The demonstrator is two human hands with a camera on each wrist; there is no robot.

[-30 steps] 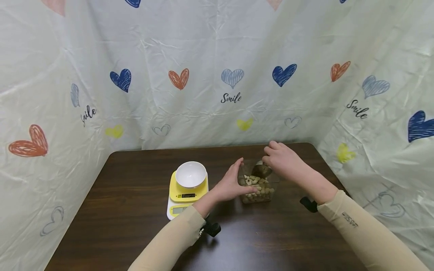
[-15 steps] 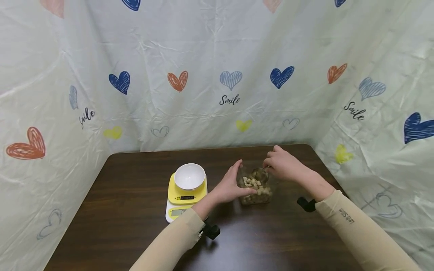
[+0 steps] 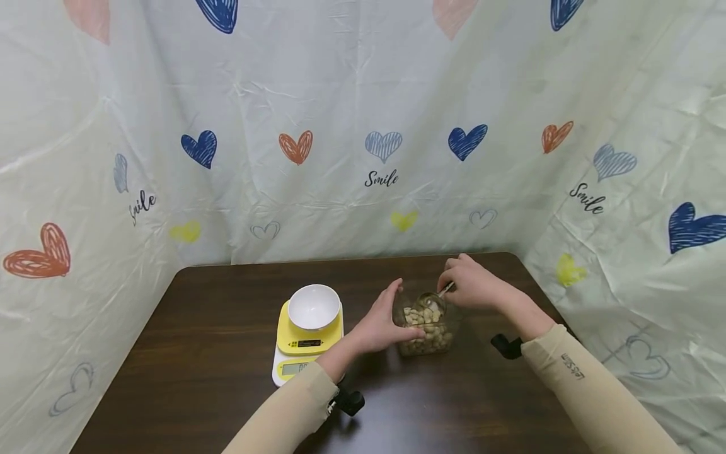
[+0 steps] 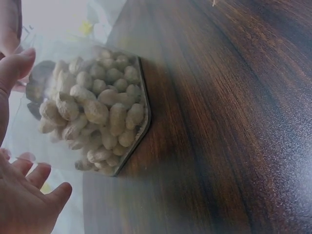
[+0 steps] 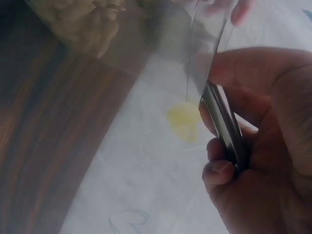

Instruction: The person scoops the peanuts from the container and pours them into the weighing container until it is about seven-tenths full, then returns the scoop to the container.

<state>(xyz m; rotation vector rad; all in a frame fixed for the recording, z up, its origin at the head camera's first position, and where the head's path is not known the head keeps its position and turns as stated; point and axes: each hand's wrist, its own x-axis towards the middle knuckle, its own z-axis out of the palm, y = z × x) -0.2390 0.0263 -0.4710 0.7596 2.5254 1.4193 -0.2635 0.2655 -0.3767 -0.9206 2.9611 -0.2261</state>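
Observation:
A clear plastic container (image 3: pixel 447 340) of unshelled peanuts (image 4: pixel 95 112) stands on the table. My left hand (image 3: pixel 375 323) holds its left side, with the thumb over the front wall and the fingers along the side. Above its right side, my right hand (image 3: pixel 469 284) grips a metal spoon (image 3: pixel 447 288) by the handle. The spoon's round bowl is down inside the container, at the peanuts. In the right wrist view the fingers curl round the spoon handle (image 5: pixel 224 124). Whether any peanuts lie in the spoon is hard to tell.
Left of the container, a white bowl (image 3: pixel 314 307) sits on a yellow and white kitchen scale (image 3: pixel 309 340). My left forearm covers part of the scale's display. Behind the dark wooden table (image 3: pixel 198 353) hangs a white curtain (image 3: pixel 329 227) printed with hearts.
The spoon has turned inside the container, so its bowl now faces upward more. My right hand has shifted slightly. My left hand keeps its hold, and the whole view has tilted up a little.

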